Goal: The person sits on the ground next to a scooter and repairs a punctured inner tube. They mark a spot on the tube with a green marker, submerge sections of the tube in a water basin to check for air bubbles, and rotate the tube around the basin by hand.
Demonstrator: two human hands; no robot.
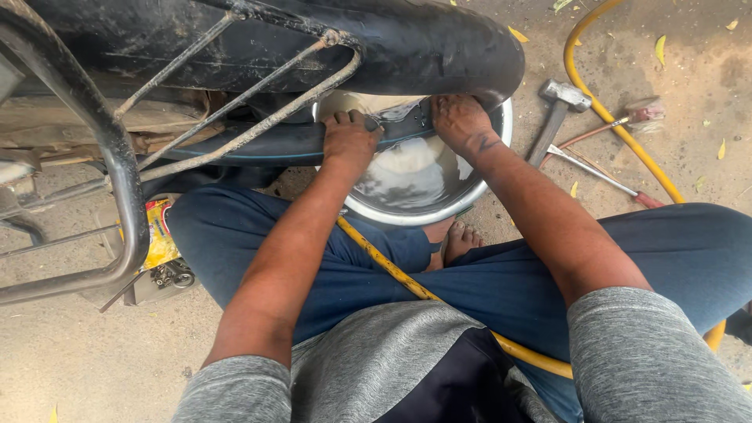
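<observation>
Both our hands sit at the upper middle of the frame, over a round shiny steel basin (427,211) of cloudy water. Our left hand (349,139) presses down with curled fingers on a black rubber inner tube (274,145), clamping it against the basin's near rim. Our right hand (460,121) grips the same tube where it dips toward the water, fingers folded over it, right under the big black tyre (329,43) that fills the top of the frame. So the tube is out of the tyre and lies across the basin, held by both hands; by our reckoning the dunking is under way, and we see no patch or marked spot on the stretch in view.

At the left, a dark bent metal carrier frame (117,157) crosses the picture, with a yellow packet (160,235) beneath it on the ground. A yellow hose (392,270) runs over our dark blue trousers (376,266), and a bare foot (462,237) peeks out below the basin. At the upper right lie a steel-headed hammer (558,106) and two thin red-handled tools (611,176), untouched on the dusty concrete.
</observation>
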